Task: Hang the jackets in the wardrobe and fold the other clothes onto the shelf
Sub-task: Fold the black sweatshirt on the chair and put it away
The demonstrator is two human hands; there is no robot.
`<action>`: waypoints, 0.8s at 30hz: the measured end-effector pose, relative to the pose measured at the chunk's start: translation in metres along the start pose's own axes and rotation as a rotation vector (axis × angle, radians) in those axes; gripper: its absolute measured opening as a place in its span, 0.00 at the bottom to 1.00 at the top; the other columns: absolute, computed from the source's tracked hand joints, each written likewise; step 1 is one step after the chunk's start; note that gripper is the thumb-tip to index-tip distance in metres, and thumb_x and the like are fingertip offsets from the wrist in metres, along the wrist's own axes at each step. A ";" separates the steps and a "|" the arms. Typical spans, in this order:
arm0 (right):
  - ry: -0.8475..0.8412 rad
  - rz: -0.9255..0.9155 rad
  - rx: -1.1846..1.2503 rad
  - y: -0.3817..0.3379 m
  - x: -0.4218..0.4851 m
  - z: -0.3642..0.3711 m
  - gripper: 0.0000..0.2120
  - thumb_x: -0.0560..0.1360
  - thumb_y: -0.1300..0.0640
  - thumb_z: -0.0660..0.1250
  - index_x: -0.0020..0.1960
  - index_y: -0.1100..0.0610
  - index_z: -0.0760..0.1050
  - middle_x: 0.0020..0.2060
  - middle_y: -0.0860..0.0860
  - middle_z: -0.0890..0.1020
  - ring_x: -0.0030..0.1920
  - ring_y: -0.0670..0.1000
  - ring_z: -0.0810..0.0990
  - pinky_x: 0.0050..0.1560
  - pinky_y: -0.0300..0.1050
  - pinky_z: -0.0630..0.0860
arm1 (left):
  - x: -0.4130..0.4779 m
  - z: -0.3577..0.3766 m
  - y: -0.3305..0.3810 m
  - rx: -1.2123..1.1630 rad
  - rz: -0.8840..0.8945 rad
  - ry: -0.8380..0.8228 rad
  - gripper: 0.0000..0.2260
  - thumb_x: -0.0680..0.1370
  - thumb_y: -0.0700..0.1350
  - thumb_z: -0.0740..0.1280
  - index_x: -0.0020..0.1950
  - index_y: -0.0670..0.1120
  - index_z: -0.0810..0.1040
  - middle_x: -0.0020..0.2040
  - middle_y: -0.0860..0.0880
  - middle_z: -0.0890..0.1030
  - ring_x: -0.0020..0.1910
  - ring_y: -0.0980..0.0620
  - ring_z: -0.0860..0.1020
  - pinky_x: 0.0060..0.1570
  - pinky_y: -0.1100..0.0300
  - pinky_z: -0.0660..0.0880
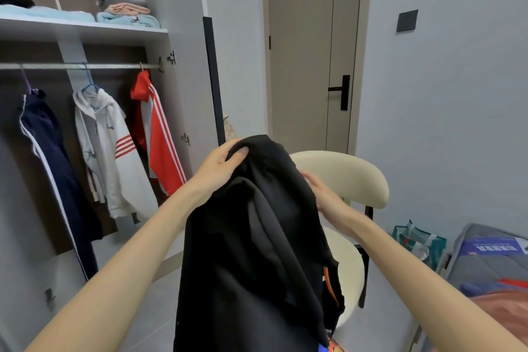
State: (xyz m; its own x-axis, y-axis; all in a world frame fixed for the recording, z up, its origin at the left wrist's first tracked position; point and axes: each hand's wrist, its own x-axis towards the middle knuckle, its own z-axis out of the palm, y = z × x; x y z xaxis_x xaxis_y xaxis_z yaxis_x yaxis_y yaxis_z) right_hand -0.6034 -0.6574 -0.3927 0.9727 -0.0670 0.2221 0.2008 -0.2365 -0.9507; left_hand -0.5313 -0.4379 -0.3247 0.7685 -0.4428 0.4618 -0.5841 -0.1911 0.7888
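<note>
The black garment point(257, 237) hangs before the person, over the chair point(357, 177). Its long axis is vertical, with the top end at the hands and the lower end out of view. The left hand point(223, 160) grips the top, thumb over the fabric. The right hand point(320, 194) lies against the right side; its grip cannot be determined. Beyond, the navy jacket point(48, 151), white jacket point(105, 146) and red jacket point(157, 134) hang on the rail point(71, 66), and folded clothes point(125, 8) occupy the shelf point(85, 30). Judged status: mostly complete; this garment remains.

Even soft light, wide-angle edge distortion
</note>
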 end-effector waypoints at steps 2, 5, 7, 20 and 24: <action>-0.198 0.069 -0.015 0.017 -0.002 0.006 0.23 0.79 0.37 0.54 0.72 0.40 0.63 0.68 0.39 0.70 0.69 0.45 0.67 0.68 0.50 0.66 | -0.003 -0.005 -0.005 -0.095 -0.048 0.026 0.09 0.82 0.50 0.59 0.58 0.60 0.76 0.53 0.63 0.81 0.54 0.65 0.78 0.51 0.72 0.71; -0.303 0.117 -0.069 0.022 -0.003 0.022 0.26 0.74 0.34 0.61 0.70 0.40 0.66 0.65 0.39 0.74 0.64 0.42 0.72 0.64 0.45 0.68 | -0.004 -0.009 -0.011 -0.197 -0.099 0.062 0.09 0.82 0.51 0.59 0.58 0.60 0.77 0.53 0.61 0.82 0.54 0.62 0.79 0.51 0.67 0.73; -0.183 0.045 -0.117 0.021 -0.002 0.032 0.17 0.75 0.41 0.65 0.62 0.45 0.74 0.55 0.40 0.81 0.55 0.41 0.79 0.57 0.41 0.74 | -0.004 -0.011 -0.015 -0.227 -0.127 0.068 0.09 0.82 0.51 0.60 0.59 0.59 0.77 0.55 0.59 0.82 0.55 0.60 0.79 0.54 0.64 0.74; 0.278 -0.295 -0.241 -0.049 0.028 0.023 0.05 0.77 0.60 0.66 0.45 0.62 0.76 0.40 0.56 0.80 0.42 0.50 0.77 0.45 0.45 0.73 | -0.015 -0.012 0.012 0.466 0.112 -0.319 0.34 0.73 0.60 0.70 0.74 0.65 0.56 0.72 0.55 0.67 0.71 0.56 0.64 0.70 0.53 0.64; 0.297 -0.278 -0.226 -0.064 0.029 0.020 0.05 0.76 0.57 0.69 0.41 0.53 0.80 0.36 0.46 0.82 0.38 0.42 0.79 0.41 0.37 0.76 | -0.026 0.020 -0.005 0.576 0.114 -0.236 0.49 0.66 0.64 0.73 0.74 0.70 0.39 0.75 0.51 0.62 0.73 0.46 0.61 0.69 0.41 0.65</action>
State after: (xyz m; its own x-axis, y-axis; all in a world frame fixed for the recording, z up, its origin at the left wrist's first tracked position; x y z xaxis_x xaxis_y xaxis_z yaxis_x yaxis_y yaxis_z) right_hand -0.5854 -0.6252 -0.3292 0.8036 -0.2376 0.5456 0.3870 -0.4879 -0.7824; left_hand -0.5535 -0.4432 -0.3492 0.6533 -0.6572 0.3760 -0.7563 -0.5433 0.3645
